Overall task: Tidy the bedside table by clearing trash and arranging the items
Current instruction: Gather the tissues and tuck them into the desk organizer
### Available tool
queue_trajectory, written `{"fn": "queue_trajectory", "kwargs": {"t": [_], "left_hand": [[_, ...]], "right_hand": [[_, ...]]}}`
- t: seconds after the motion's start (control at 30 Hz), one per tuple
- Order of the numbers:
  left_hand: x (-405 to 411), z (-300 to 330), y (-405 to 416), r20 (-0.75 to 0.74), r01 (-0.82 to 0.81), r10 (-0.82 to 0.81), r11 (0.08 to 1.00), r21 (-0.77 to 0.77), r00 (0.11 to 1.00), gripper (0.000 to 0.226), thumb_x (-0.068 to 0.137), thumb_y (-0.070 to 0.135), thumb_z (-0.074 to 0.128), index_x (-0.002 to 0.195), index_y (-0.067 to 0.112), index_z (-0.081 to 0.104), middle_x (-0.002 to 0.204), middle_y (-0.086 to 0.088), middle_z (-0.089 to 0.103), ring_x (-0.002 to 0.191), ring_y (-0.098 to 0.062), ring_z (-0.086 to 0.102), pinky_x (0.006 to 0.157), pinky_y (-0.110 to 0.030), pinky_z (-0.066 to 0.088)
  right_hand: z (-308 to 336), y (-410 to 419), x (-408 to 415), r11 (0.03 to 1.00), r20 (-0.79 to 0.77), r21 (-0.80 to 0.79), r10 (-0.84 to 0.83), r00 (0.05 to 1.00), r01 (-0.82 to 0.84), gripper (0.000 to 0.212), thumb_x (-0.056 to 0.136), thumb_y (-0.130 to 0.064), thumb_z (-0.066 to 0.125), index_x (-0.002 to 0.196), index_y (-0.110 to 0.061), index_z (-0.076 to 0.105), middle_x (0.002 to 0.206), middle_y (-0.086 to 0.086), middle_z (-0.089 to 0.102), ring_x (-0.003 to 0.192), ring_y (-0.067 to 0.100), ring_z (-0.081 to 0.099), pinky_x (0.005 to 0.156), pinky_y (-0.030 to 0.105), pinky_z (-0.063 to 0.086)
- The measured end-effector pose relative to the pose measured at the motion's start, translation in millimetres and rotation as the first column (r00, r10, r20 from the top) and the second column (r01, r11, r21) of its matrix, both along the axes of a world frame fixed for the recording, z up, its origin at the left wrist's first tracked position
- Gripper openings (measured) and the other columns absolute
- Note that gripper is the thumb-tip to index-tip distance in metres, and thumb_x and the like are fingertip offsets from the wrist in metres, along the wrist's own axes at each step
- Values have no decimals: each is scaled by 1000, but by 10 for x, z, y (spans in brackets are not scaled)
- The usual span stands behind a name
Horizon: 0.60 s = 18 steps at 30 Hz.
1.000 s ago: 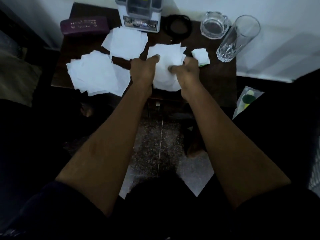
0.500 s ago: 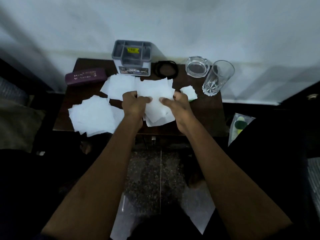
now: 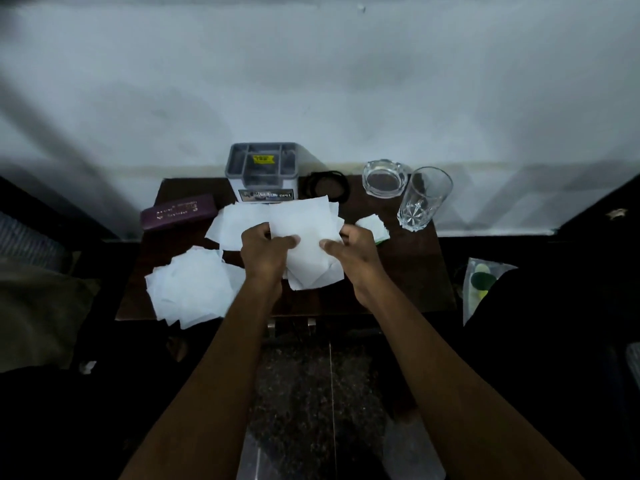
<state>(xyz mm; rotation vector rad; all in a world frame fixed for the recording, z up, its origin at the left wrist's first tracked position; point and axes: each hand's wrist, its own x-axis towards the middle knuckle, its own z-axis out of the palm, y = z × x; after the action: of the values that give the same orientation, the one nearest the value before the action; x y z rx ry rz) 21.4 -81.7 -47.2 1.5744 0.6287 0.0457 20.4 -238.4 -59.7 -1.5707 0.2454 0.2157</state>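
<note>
Two hands [image 3: 308,247], paper stack [image 3: 304,233] gripped between

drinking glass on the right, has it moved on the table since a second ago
No. The drinking glass keeps its spot just right of the ashtray at the table's back right corner; only the head camera shifted.

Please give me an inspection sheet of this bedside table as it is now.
Surface: dark wooden table, partly covered.
Job's things: paper bundle held up; loose sheets front left; small scrap.
Clutter: organizer, purple case, ashtray, glass.
Hands: left hand and right hand grip the bundle.
Cables: black coil beside organizer.
Surroundings: white wall, plastic bag at right.
</note>
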Motion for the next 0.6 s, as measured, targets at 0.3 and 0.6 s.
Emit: {"fn": "queue_trajectory", "kwargs": {"t": [0.3, 0.6], "left_hand": [[63, 25, 25, 43, 30, -29, 999, -18, 999, 27, 79, -10, 82, 98, 10, 76, 100, -9, 80, 97, -29, 76, 78, -34, 63], [106, 149, 59, 74, 29, -25, 999, -47, 997, 31, 78, -12, 79, 98, 12, 77, 105, -12, 81, 103, -36, 77, 93, -55, 64]], "right_hand": [[76, 1, 87, 1000, 75, 16, -10, 997, 8, 25, 87, -3, 71, 108, -16, 77, 109, 12, 81, 102, 33, 77, 89, 51, 61], [184, -18, 129, 997, 88, 62, 43, 995, -48, 34, 91, 7, 65, 121, -7, 73, 110, 13, 81, 99, 31, 77, 88, 48, 62]]}}
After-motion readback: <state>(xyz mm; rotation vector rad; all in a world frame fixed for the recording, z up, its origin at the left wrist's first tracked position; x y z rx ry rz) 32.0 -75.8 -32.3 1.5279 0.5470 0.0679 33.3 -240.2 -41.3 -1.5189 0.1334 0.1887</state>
